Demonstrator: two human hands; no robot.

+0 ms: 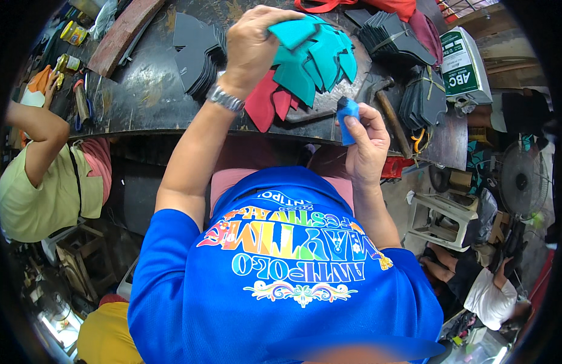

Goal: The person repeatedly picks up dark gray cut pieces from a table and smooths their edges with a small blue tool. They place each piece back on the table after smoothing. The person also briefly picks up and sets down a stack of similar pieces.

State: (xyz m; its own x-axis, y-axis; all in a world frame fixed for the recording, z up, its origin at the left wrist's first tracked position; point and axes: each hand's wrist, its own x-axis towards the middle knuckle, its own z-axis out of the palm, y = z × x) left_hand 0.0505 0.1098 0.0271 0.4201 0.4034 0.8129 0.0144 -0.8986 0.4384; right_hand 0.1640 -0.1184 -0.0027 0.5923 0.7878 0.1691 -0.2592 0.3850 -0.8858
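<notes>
My left hand [249, 51] reaches to the far side of the dark table, its fingers closed on the edge of a teal cut piece [293, 33]. Under that piece, overlapping teal cut pieces [317, 64] fan out in a heap. Red cut pieces [261, 104] of similar material stick out from the heap's near left side. My right hand [367, 142], near the table's front edge, pinches a small blue pad [349, 124] with a dark, worn-looking top. The pad is held apart from the pieces. My fingertips behind it are partly hidden.
Dark cut pieces [196, 54] stand stacked at left; tied dark bundles [423, 100] lie at right beside a hammer [391, 112]. A white and green box [466, 67] stands behind. A person in light green [41, 194] works at left. A fan [523, 179] stands at right.
</notes>
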